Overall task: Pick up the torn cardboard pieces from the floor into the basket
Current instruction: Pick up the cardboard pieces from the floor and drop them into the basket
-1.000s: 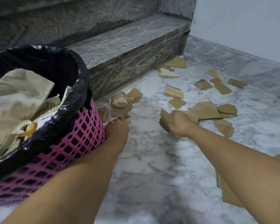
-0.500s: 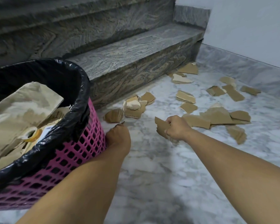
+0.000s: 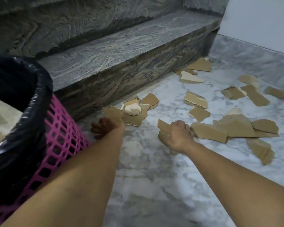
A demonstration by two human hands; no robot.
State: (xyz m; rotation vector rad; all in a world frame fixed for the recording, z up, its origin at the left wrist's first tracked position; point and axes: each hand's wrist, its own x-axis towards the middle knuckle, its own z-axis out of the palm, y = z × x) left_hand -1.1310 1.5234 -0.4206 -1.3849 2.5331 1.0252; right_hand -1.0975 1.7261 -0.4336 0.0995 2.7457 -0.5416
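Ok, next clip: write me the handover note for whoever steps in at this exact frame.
Right hand: grips a stack of torn cardboard pieces just above the floor.
Left hand: beside the pink basket, fingers curled at a cardboard piece by the step; blurred, so the grip is unclear.
Done: some cardboard already lies inside the basket's black liner.
Left: empty both hands into the basket, then collect the small pile at the step and the scattered pieces on the marble floor, out to the wall.
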